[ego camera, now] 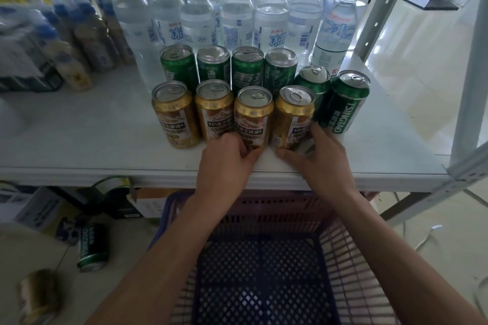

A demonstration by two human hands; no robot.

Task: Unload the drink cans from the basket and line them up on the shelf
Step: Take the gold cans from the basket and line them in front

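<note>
Left hand (227, 158): fingers curled round the base of the third gold can (253, 116), at the near edge of the shelf (92, 137). Right hand (319, 155): closed on the lower wall of the fourth gold can (294, 119), which tilts slightly.

Near row: four gold cans, the two to the left (174, 113) (215, 109) standing free. Far row: four green cans (228, 66), plus two more green cans (330, 95) at the right, the outer one leaning. All thin aluminium cylinders with glossy printed walls, silver lids and pull tabs.

Behind: clear plastic water bottles (237, 8), ribbed, lime-green caps.

Basket (264, 272): perforated plastic mesh, dark floor with paler pink walls, no cans visible inside (unloading appears done; straightening remains).

Floor, left: one green can (92, 247), off the shelf.
</note>
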